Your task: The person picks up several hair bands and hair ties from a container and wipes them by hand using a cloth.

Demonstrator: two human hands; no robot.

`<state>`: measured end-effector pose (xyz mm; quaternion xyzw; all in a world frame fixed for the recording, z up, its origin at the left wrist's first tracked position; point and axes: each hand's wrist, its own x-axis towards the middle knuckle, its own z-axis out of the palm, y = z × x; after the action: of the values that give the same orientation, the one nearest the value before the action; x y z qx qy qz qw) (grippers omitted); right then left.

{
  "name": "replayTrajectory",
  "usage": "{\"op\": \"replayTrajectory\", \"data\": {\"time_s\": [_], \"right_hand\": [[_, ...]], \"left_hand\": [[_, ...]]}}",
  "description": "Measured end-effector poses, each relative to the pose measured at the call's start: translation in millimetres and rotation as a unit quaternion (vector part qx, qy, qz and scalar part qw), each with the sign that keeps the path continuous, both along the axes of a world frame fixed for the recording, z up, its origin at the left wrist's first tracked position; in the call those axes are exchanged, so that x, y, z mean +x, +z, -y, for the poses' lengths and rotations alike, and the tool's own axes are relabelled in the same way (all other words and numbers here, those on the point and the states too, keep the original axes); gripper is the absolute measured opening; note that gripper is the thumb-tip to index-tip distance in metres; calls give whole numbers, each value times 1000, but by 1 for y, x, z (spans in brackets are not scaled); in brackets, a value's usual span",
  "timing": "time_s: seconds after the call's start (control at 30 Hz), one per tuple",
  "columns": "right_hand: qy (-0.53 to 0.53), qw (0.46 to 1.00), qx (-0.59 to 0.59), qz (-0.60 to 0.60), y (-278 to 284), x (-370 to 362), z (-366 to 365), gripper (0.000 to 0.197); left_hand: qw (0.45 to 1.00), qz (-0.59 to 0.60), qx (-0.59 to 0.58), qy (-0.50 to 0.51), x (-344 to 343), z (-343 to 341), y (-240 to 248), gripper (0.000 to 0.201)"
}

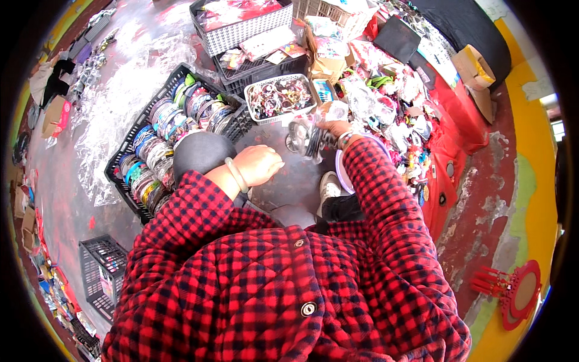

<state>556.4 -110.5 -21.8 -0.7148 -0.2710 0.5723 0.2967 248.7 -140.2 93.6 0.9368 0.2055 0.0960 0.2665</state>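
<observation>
My right hand is closed around a bundle of dark, thin bands in clear plastic, held above the grey floor. My left hand rests by my left knee, fingers curled in and nothing showing in them. Just beyond the hands sits a white basket filled with small dark and coloured hair accessories. On the left, a black crate holds rows of stacked, multicoloured headbands. Partly hidden under my right forearm is the rim of a pale lilac basin.
A grey woven basket stands on black crates at the back. Loose packets and trinkets pile up on red sheeting to the right. Clear plastic wrap covers floor on the left, near a smaller black crate. A red round-framed object lies far right.
</observation>
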Motion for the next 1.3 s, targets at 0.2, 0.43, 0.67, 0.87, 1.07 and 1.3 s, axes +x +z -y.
{"op": "replayTrajectory", "data": {"time_s": [0.2, 0.43, 0.67, 0.87, 1.07, 1.3], "right_hand": [[-35, 987, 39, -151, 30, -40, 15, 28], [-9, 985, 53, -162, 22, -41, -1, 25], [-68, 958, 70, -271, 89, -56, 0, 18], [-93, 937, 191, -279, 109, -81, 6, 14], [-56, 945, 195, -258, 119, -61, 0, 15], [-62, 973, 153, -160, 46, -34, -10, 28]], "left_hand": [[998, 29, -25, 42, -19, -6, -1, 16], [994, 50, -21, 94, -3, -27, 18, 17], [874, 196, -397, 200, 35, -74, 5, 27], [873, 166, -415, 193, 59, -71, 2, 35], [830, 276, -445, 191, 57, -75, 17, 19], [759, 372, -490, 213, 42, -91, 17, 19]]}}
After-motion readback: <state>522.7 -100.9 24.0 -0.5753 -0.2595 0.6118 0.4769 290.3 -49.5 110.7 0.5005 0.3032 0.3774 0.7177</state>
